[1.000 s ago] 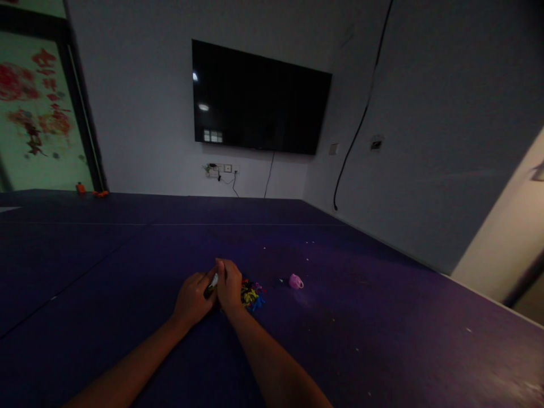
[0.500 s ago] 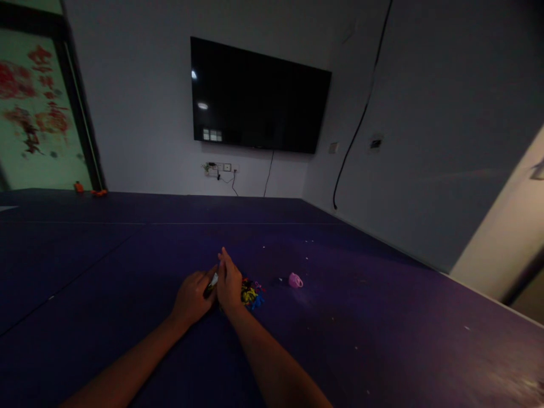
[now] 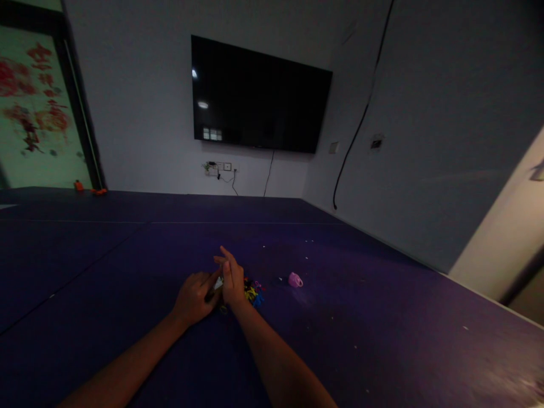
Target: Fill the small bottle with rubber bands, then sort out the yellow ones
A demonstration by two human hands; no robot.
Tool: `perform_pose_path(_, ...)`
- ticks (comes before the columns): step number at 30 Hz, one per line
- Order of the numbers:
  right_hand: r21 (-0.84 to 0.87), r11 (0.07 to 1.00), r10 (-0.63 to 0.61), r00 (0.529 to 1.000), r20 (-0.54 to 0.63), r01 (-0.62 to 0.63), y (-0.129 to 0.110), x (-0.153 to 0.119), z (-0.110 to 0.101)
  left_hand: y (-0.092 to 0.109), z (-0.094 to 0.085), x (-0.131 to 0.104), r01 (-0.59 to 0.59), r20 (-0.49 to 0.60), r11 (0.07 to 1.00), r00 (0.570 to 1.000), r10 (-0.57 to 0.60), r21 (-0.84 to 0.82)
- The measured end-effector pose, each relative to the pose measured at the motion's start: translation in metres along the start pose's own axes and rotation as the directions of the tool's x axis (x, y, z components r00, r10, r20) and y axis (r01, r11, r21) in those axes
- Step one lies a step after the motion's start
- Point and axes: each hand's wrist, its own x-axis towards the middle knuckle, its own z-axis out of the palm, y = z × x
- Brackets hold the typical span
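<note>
My left hand is closed around a small dark thing with a white part; its kind is too dim to make out. Just beside it, my right hand stands edge-on with its fingers stretched out and apart, the palm side turned toward the left hand. Against the right hand lies a pile of small coloured bands, yellow, blue, red and pink, partly hidden behind the wrist. One loose band shows between the two wrists.
A pink cup-like thing with a loop lies right of the pile on the dark purple floor. White specks are scattered about. Ahead, a television hangs on the wall, and a black cable runs down the right wall. Orange things sit by the door.
My right hand has shifted slightly right and its fingers have spread. A gap has opened between the hands, showing more of the white part and a loose band. The left hand has barely moved.
</note>
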Motion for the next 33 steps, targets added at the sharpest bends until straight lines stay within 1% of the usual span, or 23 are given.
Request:
perform_pose_path(2,0.029,0.999,0.045,0.999,0.007,-0.045,0.0004,-0.0004,0.0009,0.0002,0.0006,-0.0001,-0.001,-0.01,1.0,1.0,0.001,-0.004)
perform_pose_path(5,0.019,0.996,0.089,0.993,-0.075,-0.088,0.0012,-0.0022,0.0034,0.0001,0.002,-0.0002,0.029,-0.026,0.999,0.999,-0.029,-0.017)
perform_pose_path(7,-0.022,0.997,0.07,0.992,-0.109,-0.073,0.0011,-0.0042,0.0046,0.0001,0.0023,0.0001,0.063,-0.024,0.998,0.998,-0.063,-0.025)
perform_pose_path(8,-0.05,0.998,0.043,0.994,-0.105,-0.049,0.0009,-0.0054,0.005,0.0001,0.002,0.0004,0.082,-0.018,0.996,0.996,-0.082,-0.029)
perform_pose_path(11,-0.144,0.989,-0.046,0.998,-0.05,0.039,-0.001,-0.0088,0.0064,-0.0002,-0.0001,0.0014,0.133,0.0,0.99,0.991,-0.133,-0.041)
perform_pose_path(14,-0.211,0.972,-0.105,0.994,0.005,0.104,-0.0038,-0.0098,0.0072,-0.0013,-0.0028,0.0018,0.17,0.0,0.984,0.985,-0.171,-0.058)
perform_pose_path(16,-0.227,0.964,-0.132,0.99,0.057,0.141,-0.0056,-0.009,0.0067,-0.0022,-0.004,0.0016,0.163,0.007,0.984,0.987,-0.163,-0.067)
perform_pose_path(18,-0.229,0.961,-0.136,0.986,0.095,0.155,-0.0064,-0.0076,0.0053,-0.0027,-0.0043,0.0011,0.131,0.017,0.989,0.991,-0.13,-0.064)
perform_pose_path(21,-0.192,0.976,-0.094,0.992,0.079,0.108,-0.0053,-0.0059,0.0033,-0.0025,-0.0032,0.0004,0.078,0.012,0.996,0.997,-0.077,-0.051)
perform_pose_path(26,-0.05,0.998,0.042,0.999,-0.011,-0.042,-0.0009,-0.0037,0.0038,-0.0026,0.0014,-0.0017,0.013,-0.054,1.0,0.998,-0.014,-0.028)
perform_pose_path(28,-0.018,0.996,0.083,0.996,-0.025,-0.084,0.0001,-0.0027,0.0045,-0.0034,0.0029,-0.0029,0.013,-0.076,0.999,0.997,-0.016,-0.037)
perform_pose_path(33,0.098,0.985,0.149,0.988,-0.048,-0.144,0.0005,-0.0018,0.0063,-0.0049,0.0034,-0.0045,0.054,-0.116,0.996,0.991,-0.062,-0.077)
